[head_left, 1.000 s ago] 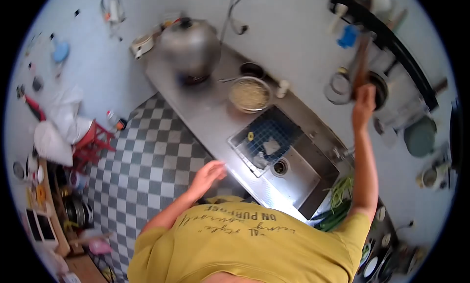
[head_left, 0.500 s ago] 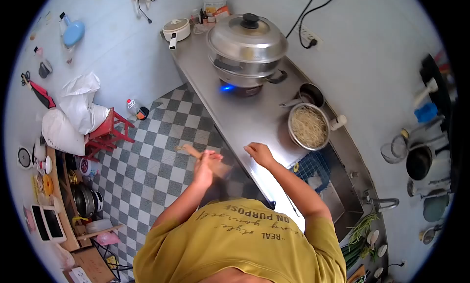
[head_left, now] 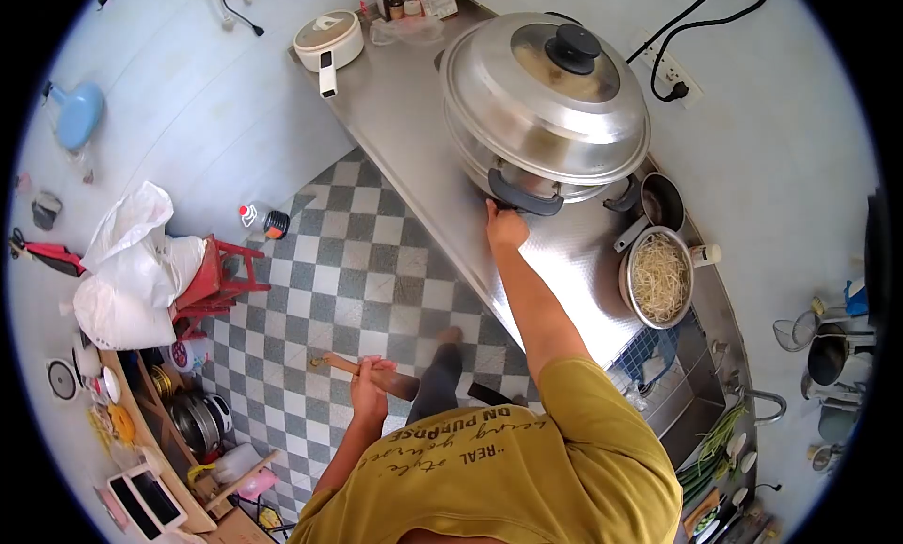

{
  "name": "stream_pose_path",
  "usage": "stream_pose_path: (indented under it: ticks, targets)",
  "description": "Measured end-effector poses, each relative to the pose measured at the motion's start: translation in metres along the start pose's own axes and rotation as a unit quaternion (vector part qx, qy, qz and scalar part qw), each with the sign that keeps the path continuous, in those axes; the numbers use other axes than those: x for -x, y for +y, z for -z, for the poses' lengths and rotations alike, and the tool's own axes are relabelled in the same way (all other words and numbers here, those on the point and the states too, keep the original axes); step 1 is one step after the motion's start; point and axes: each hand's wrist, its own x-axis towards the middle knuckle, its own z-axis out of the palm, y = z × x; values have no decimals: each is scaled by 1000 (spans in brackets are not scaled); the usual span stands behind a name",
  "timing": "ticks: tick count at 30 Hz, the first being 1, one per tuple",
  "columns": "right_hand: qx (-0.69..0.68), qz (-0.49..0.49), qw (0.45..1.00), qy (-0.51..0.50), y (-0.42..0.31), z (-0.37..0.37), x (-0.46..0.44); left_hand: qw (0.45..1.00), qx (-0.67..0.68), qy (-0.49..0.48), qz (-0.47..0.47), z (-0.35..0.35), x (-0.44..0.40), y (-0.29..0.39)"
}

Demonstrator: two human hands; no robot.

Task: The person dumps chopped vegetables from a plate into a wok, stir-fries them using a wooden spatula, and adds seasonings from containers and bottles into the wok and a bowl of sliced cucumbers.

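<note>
My left hand [head_left: 370, 394] is closed around a wooden spatula [head_left: 399, 385], held low over the floor; its handle end with a small loop sticks out to the left. My right hand [head_left: 508, 228] reaches to the front of a large steel steamer pot [head_left: 588, 149], just below its black side handle [head_left: 524, 194]. One finger or the thumb shows at the left; the other fingers are hidden, so I cannot tell whether they grip anything. The domed lid with a black knob [head_left: 574, 47] sits on the pot. The burner beneath is hidden from view.
A bowl of bean sprouts [head_left: 660, 279] and a small saucepan [head_left: 661, 201] stand right of the pot. A white lidded pan [head_left: 327, 42] sits at the counter's far end. The sink [head_left: 687, 403] lies nearer me. A red stool [head_left: 218, 279] stands on the floor.
I am closer to the steamer. My right hand has moved forward from above the counter to below the pot's handle. The blue glow under the pot no longer shows. My left hand keeps the spatula.
</note>
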Motion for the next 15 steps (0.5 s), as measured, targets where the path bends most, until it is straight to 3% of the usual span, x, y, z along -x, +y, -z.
stream_pose_path:
  ticks: [3, 6, 9, 10, 11, 13, 14, 15]
  targets:
    - [-15, -31, 999, 5, -2, -1, 1, 998, -29, -50, 4, -21, -8, 8]
    - [-117, -28, 991, -60, 8, 17, 21, 988, -97, -119, -4, -47, -10, 14]
    - [-116, 130, 972, -160, 47, 22, 71, 960, -186, -210, -21, -80, 1, 8]
    - [-96, 157, 973, -137, 65, 24, 97, 955, -179, -235, -13, -92, 7, 3]
    - [-186, 103, 943, -255, 73, 89, 130, 948, -176, -266, -1, -105, 19, -5]
    - [-488, 127, 855, -121, 140, 88, 196, 920, -200, -338, 18, -139, 54, -20]
    - [-335, 144, 929, -69, 170, 111, 221, 879, -258, -400, 31, -150, 72, -35]
    - [-374, 38, 920, -114, 191, 155, 253, 830, -312, -460, 41, -158, 86, -50]
